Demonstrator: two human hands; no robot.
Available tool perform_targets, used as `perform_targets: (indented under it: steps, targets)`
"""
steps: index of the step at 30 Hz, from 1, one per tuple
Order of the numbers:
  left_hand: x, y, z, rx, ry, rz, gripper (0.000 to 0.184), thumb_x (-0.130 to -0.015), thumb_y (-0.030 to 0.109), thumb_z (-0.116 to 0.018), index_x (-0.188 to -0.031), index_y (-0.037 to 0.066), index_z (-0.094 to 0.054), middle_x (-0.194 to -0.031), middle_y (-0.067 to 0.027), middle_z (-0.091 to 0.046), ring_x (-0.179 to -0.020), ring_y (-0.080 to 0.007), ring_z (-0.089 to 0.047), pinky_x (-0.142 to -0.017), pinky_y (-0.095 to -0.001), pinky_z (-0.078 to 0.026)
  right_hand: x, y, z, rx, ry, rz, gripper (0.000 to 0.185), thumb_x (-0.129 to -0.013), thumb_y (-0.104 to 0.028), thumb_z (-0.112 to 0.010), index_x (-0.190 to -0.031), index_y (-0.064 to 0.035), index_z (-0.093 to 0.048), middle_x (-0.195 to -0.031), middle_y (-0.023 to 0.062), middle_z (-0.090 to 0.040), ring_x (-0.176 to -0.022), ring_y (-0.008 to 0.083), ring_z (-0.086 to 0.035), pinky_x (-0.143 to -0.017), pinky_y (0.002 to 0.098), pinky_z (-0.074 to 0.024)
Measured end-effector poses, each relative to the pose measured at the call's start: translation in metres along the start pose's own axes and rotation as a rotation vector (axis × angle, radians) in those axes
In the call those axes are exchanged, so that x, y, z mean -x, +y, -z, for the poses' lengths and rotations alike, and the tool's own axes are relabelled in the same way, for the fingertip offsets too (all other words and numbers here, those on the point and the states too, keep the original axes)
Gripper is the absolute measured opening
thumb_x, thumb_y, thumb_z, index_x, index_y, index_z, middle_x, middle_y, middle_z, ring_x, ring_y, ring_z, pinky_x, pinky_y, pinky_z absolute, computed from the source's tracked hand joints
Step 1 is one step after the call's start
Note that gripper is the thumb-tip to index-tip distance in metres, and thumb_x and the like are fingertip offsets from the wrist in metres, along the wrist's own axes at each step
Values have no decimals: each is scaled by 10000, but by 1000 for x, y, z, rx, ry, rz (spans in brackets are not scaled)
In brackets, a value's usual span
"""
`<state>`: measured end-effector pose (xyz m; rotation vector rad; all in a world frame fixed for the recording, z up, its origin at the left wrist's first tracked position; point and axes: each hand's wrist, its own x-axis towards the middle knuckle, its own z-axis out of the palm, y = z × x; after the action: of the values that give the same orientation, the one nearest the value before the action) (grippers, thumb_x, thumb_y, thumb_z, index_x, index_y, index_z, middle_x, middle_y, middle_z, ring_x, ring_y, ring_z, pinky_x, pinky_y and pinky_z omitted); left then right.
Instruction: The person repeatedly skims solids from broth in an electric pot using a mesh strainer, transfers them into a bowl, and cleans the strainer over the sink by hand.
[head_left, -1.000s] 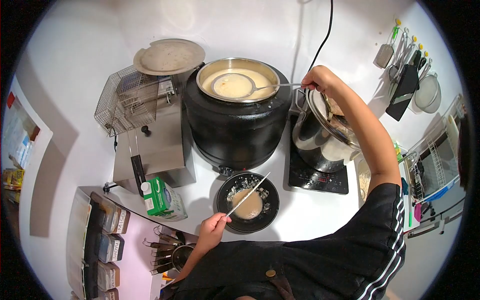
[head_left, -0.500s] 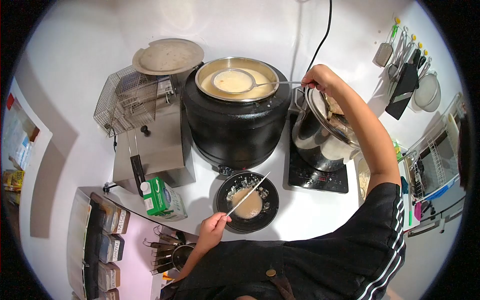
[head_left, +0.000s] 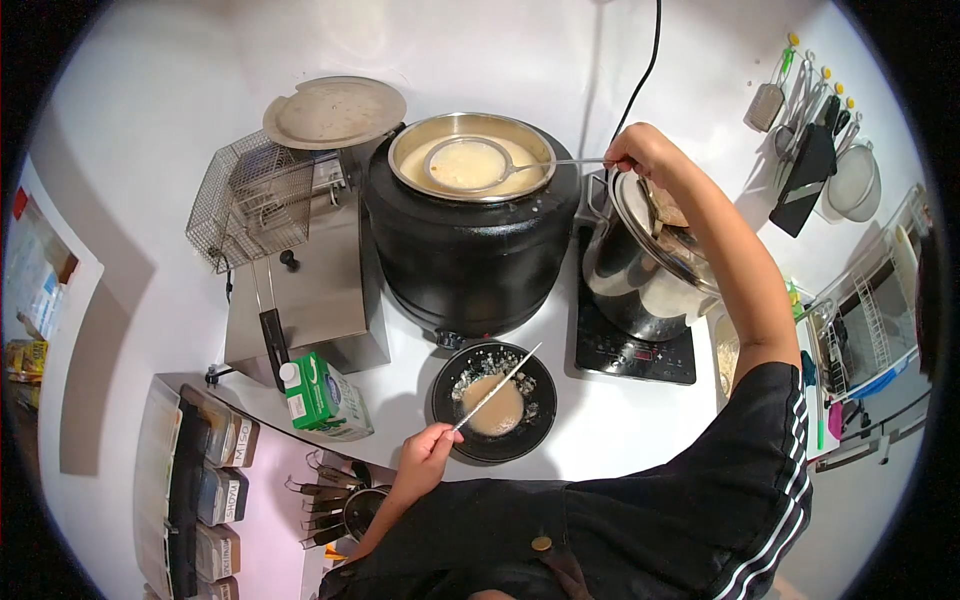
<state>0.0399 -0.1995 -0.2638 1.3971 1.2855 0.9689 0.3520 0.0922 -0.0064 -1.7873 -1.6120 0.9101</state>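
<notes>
My right hand (head_left: 642, 150) is closed on the thin handle of a round mesh strainer (head_left: 468, 165). The strainer's head lies level at the surface of a pale, creamy soup (head_left: 412, 172) in the steel insert of a black soup kettle (head_left: 465, 265). My left hand (head_left: 426, 455) grips a pair of pale chopsticks (head_left: 500, 388), or perhaps a single one. They slant across a black bowl (head_left: 548, 408) holding a light brown liquid (head_left: 492, 408), with whitish bits stuck along its inner wall. Whether the chopstick tips touch the bowl, I cannot tell.
Right of the kettle, a steel stockpot (head_left: 640, 295) stands on an induction cooker (head_left: 640, 362). A green carton (head_left: 325, 395) is left of the bowl. Behind it sits a steel fryer (head_left: 300, 310) with a wire basket (head_left: 250, 195). Utensils hang on the right wall.
The strainer has shifted very slightly toward the near side of the kettle. My left hand and the chopsticks have kept their place over the bowl.
</notes>
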Motion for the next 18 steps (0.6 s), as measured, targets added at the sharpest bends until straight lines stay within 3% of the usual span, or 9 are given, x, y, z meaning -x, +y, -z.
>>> perform_targets:
  steps: [18]
  targets:
    - [1,3,-1,23,-10,28,176,-866,144,-465,-817,11,-569,-607,10,-508,-556,-44,-428,-505,-210,-355,10,-3,2,1,-21,-36,143,-699,-101,-531,-655,9,-611,-472,32,-445,-380,90,-269,-365,252,-179]
